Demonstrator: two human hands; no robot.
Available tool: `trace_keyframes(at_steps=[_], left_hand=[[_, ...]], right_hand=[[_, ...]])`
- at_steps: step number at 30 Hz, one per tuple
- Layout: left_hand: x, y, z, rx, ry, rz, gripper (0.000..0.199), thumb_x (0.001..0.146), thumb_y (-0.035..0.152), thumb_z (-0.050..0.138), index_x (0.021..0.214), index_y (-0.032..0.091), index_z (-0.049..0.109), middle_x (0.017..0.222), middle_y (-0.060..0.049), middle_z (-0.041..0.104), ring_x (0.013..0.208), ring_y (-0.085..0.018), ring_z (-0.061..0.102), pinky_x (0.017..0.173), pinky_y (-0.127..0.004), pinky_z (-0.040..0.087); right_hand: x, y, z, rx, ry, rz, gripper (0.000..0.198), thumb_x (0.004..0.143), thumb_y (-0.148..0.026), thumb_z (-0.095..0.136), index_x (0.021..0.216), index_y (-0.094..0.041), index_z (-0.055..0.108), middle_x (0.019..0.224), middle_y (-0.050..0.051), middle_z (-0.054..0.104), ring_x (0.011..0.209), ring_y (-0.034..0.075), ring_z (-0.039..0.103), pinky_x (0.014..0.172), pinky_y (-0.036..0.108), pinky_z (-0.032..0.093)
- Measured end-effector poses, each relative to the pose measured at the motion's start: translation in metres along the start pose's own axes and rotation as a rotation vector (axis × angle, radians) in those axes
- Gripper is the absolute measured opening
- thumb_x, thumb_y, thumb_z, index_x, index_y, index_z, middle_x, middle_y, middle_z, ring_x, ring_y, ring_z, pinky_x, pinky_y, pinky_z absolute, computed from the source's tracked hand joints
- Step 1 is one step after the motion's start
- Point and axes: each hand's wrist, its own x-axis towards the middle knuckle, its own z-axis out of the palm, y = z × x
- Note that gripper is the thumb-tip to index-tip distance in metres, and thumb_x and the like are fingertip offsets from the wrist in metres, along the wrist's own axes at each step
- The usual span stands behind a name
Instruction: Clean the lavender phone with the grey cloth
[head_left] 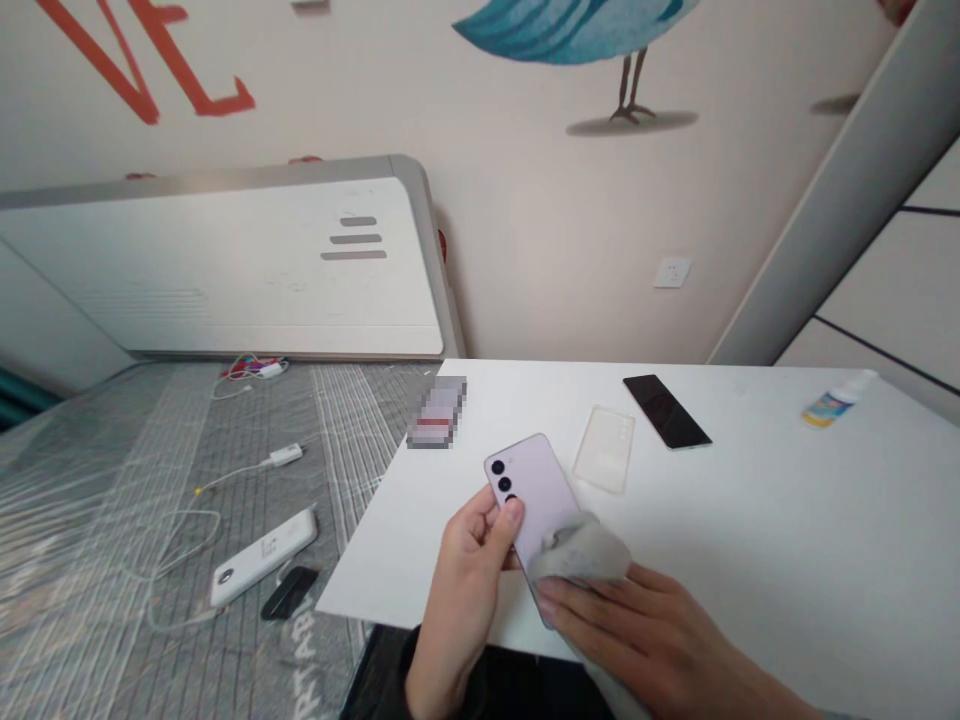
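A pale lilac smartphone [541, 490] is held above the near part of the white table, its back with the camera lenses facing me. My left hand [469, 570] grips its left edge, thumb near the lenses and fingers behind. My right hand [637, 625] is closed on a light grey cloth [581, 550], pressed against the lower part of the phone's back. Part of the cloth hangs below that hand. Just beyond the phone, a clear phone case [604, 448] lies flat on the table.
On the white table [750, 560] lie a dark-screened phone [667, 411], a small spray bottle [836, 400] at the far right and a blurred-out pale item [437, 412] at the left. Left of the table, a white power bank [264, 557], a small black device [289, 593] and cables rest on plastic-covered bedding [255, 440].
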Motion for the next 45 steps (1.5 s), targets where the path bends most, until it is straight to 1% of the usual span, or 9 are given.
trace_keyframes(at_steps=[5,8,13,18,24,28,35,42,45], left_hand=[[0.001,-0.009,0.007,-0.010,-0.222,-0.141,0.049,0.093,0.055,0.064,0.116,0.012,0.070,0.073,-0.001,0.058,0.060,-0.009,0.046,0.054,-0.018,0.041],[0.003,-0.013,0.003,-0.028,-0.168,-0.121,0.048,0.092,0.056,0.065,0.112,0.013,0.071,0.074,-0.001,0.059,0.060,-0.008,0.045,0.054,-0.017,0.039],[0.007,-0.016,-0.008,-0.084,-0.130,-0.151,0.048,0.092,0.057,0.066,0.108,0.013,0.072,0.072,-0.001,0.057,0.059,-0.008,0.046,0.054,-0.017,0.040],[0.001,-0.023,-0.001,-0.144,-0.169,-0.200,0.048,0.090,0.057,0.068,0.109,0.013,0.072,0.071,0.002,0.051,0.056,-0.006,0.044,0.051,-0.016,0.038],[-0.002,-0.017,0.005,-0.230,-0.166,-0.194,0.045,0.088,0.052,0.074,0.112,0.013,0.073,0.066,0.005,0.042,0.054,-0.005,0.039,0.050,-0.014,0.036],[0.001,-0.013,0.004,-0.244,-0.127,-0.185,0.048,0.086,0.053,0.075,0.113,0.013,0.073,0.071,0.002,0.051,0.055,-0.005,0.040,0.052,-0.015,0.039],[0.002,-0.015,0.002,-0.202,-0.129,-0.171,0.046,0.087,0.053,0.074,0.110,0.013,0.074,0.070,0.002,0.052,0.055,-0.005,0.041,0.052,-0.015,0.040],[0.001,-0.020,0.003,-0.158,-0.166,-0.208,0.049,0.086,0.057,0.073,0.108,0.013,0.073,0.068,0.002,0.050,0.055,-0.006,0.046,0.051,-0.015,0.040],[-0.001,-0.024,0.005,-0.129,-0.240,-0.235,0.046,0.091,0.055,0.068,0.108,0.013,0.073,0.070,0.001,0.053,0.055,-0.006,0.047,0.053,-0.015,0.040]], right_hand=[[0.002,0.016,-0.005,0.039,0.000,0.251,0.076,0.082,-0.009,0.042,0.158,-0.008,0.035,0.165,0.011,0.031,0.155,0.024,0.027,0.126,0.048,0.028],[0.003,0.015,-0.006,0.146,-0.059,0.167,0.071,0.089,-0.020,0.047,0.159,-0.011,0.034,0.162,0.011,0.037,0.154,0.026,0.029,0.127,0.050,0.024],[-0.008,0.006,-0.007,0.209,-0.107,0.006,0.056,0.102,-0.036,0.046,0.155,-0.017,0.043,0.149,0.006,0.056,0.140,0.018,0.051,0.124,0.036,0.033],[-0.011,0.014,0.001,0.098,-0.059,0.163,0.067,0.090,-0.013,0.045,0.157,-0.017,0.040,0.158,0.008,0.045,0.150,0.020,0.038,0.127,0.046,0.021],[-0.013,0.015,0.010,0.118,-0.048,0.235,0.071,0.087,-0.015,0.046,0.158,-0.017,0.037,0.160,0.009,0.043,0.152,0.022,0.033,0.127,0.047,0.022],[-0.021,0.010,0.008,0.127,-0.035,0.182,0.068,0.087,-0.019,0.050,0.155,-0.017,0.043,0.156,0.007,0.049,0.149,0.021,0.039,0.129,0.043,0.014],[-0.029,0.008,0.006,0.153,-0.030,0.132,0.068,0.081,-0.011,0.049,0.149,-0.020,0.050,0.147,0.006,0.059,0.141,0.020,0.050,0.128,0.046,0.019],[-0.024,0.018,0.009,0.179,0.022,0.356,0.078,0.075,-0.002,0.041,0.150,-0.022,0.049,0.152,0.006,0.054,0.145,0.021,0.045,0.126,0.049,0.028],[-0.018,0.024,0.007,0.206,0.021,0.406,0.074,0.082,-0.005,0.042,0.154,-0.023,0.044,0.156,0.007,0.048,0.148,0.021,0.041,0.126,0.051,0.026]])
